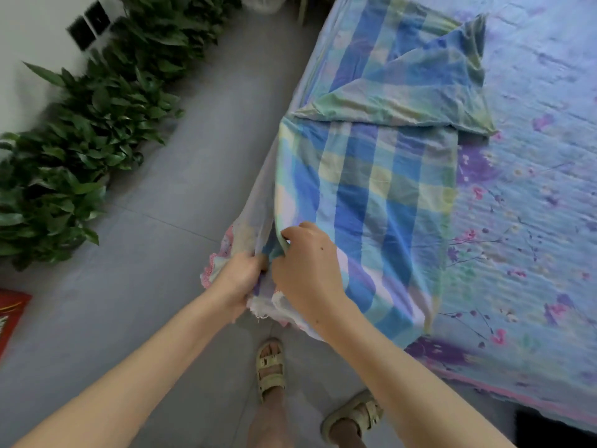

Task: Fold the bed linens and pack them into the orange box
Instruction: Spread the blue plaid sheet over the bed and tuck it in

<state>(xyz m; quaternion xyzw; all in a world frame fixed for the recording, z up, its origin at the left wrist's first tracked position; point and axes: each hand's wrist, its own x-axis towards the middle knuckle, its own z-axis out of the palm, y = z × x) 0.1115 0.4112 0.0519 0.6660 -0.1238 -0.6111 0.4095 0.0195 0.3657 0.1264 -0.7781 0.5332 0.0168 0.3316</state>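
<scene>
A person stands at the corner of a bed, both hands working the near end of a blue, green and yellow plaid sheet (371, 195) that lies partly folded along the bed's left edge, its far end turned back in a loose triangular flap. The left hand (240, 279) is closed in a fist around a bunch of the sheet's cloth where it hangs over the corner, and the right hand (307, 263), just beside it and almost touching, has its fingers curled in, pinching the sheet's edge. Under the sheet, a pale blue bed cover (523, 221) printed with purple and pink flowers spreads across the mattress, slightly rippled, with a pink trim (210, 270) showing at the corner by the left hand. The floor (145, 253) is of grey tiles. A row of leafy green plants (90, 124) runs along a white wall (29, 33), where dark wall plates (89, 25) are set. A red item (9, 315), cut off by the frame's left edge, lies on the floor well apart from the bed. The person's feet are in beige sandals (270, 367) on the tiles beside the bed's corner.
</scene>
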